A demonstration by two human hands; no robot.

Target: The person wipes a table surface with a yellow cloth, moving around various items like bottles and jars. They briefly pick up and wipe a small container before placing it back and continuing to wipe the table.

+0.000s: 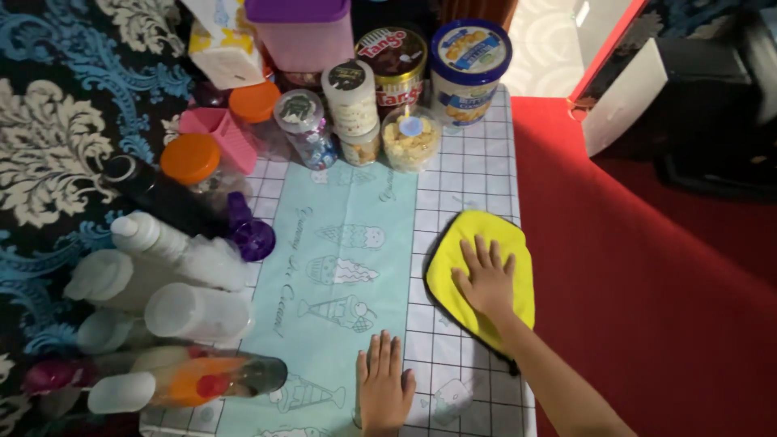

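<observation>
Right hand [488, 283] is pressing flat on a yellow square microfibre cloth [483, 275], fingers spread, not gripping anything.

The cloth is sitting under that palm near the table's right edge, on the white grid-patterned table cover [461, 170]. Left hand [383, 384] is lying at about 8 o'clock from the cloth, flat and open on the pale blue ice-cream print mat [344, 267], holding nothing. Up at 11 to 12 o'clock, round tins and small clear jars [409, 137] are crowding the back. Over at 9 o'clock, white plastic bottles [154, 275] are lying tipped, well apart from the cloth. Red carpet [647, 299] is running along at 3 o'clock.
</observation>
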